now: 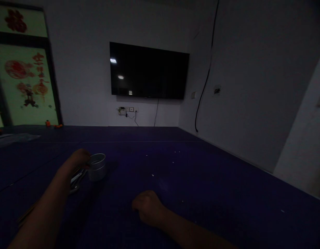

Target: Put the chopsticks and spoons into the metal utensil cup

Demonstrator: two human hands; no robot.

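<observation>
My left hand (80, 158) is at the left side of a grey metal cup (97, 172), fingers closed on its rim. The cup stands upright on the dark blue tabletop (139, 155). Partly hidden behind my left forearm lie some shiny utensils (76, 178), perhaps spoons; their full shape does not show. Thin brown sticks (26, 215) stick out on the forearm's other side. My right hand (149, 208) rests as a loose fist on the tabletop, apart from the cup, with nothing visible in it.
Small white scraps (152, 175) are scattered over the surface. Clear plastic film (17, 138) lies at the far left, and small orange objects (47, 123) sit near the door. A black cable (203, 86) hangs down the right wall; a television (149, 71) is mounted ahead.
</observation>
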